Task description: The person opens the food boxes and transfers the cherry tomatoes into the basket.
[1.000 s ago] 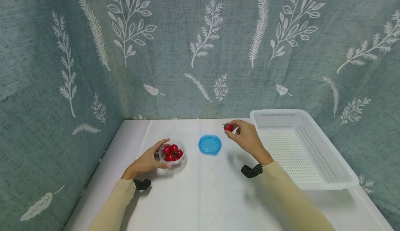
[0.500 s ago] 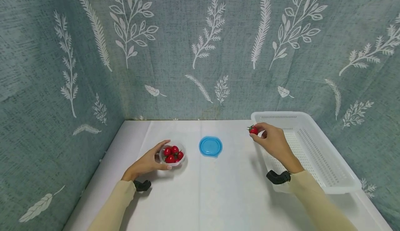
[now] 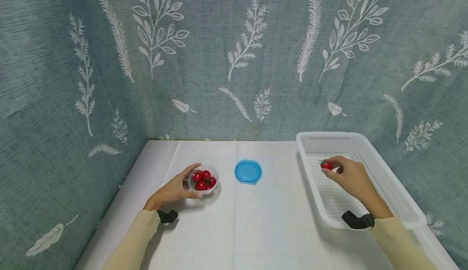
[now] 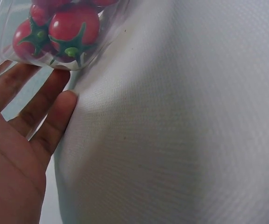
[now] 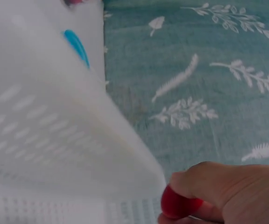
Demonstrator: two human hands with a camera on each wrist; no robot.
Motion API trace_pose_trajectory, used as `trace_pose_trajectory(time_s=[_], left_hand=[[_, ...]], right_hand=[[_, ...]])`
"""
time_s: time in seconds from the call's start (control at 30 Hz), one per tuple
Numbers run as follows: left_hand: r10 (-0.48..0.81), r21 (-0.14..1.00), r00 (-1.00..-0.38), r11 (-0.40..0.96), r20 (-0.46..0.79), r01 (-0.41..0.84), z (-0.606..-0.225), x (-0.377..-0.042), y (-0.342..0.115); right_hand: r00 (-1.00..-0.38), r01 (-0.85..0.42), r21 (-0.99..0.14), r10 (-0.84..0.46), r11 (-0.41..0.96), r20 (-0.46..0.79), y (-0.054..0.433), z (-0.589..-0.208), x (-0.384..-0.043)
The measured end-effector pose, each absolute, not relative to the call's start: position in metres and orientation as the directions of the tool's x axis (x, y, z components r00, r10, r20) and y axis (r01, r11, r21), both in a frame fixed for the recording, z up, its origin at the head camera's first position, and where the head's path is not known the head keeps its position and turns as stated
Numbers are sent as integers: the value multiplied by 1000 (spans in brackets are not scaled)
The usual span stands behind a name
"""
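Between thumb and fingertips my right hand (image 3: 352, 178) pinches a single cherry tomato (image 3: 326, 164) with a green calyx, held over the white perforated basket (image 3: 330, 201). The right wrist view shows that red tomato (image 5: 178, 204) under the thumb, beside the basket wall. On the left, my left hand (image 3: 175, 189) curves its thumb and fingers round a small clear plastic cup (image 3: 216, 172) standing on the table. Several cherry tomatoes (image 3: 201, 185) with green tops fill the cup. The left wrist view has fingers against the wall of the cup (image 4: 1, 39).
A blue lid (image 3: 248, 171) lies on the white table (image 3: 256, 229) between the cup and the basket. Blue-grey patterned cloth (image 3: 204, 59) hangs along the back and sides. The basket's raised rim (image 3: 310, 180) faces the middle of the table.
My right hand has carried the tomato rightward from near the blue lid, past the basket's rim, to above its inside. The left hand and the cup have stayed in place.
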State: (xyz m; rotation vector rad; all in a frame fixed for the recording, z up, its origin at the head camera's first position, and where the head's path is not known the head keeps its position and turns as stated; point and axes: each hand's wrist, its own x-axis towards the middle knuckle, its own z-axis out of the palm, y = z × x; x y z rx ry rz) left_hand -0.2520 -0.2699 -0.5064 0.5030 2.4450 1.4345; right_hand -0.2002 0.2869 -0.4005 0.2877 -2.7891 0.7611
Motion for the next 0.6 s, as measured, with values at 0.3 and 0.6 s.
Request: trace_pose_trajectory(time_s=[0.3,0.6], left_hand=[[418,869,-907,466,-50,167,-508,-254,-271],[415,876,-907,460,-69,144,-508,-254,-271]], right_hand=[[-977,-208,-466,-160,860,142,315,-410,-189],[-980,-176,-444,-199,879,-3,328,-417,-185]])
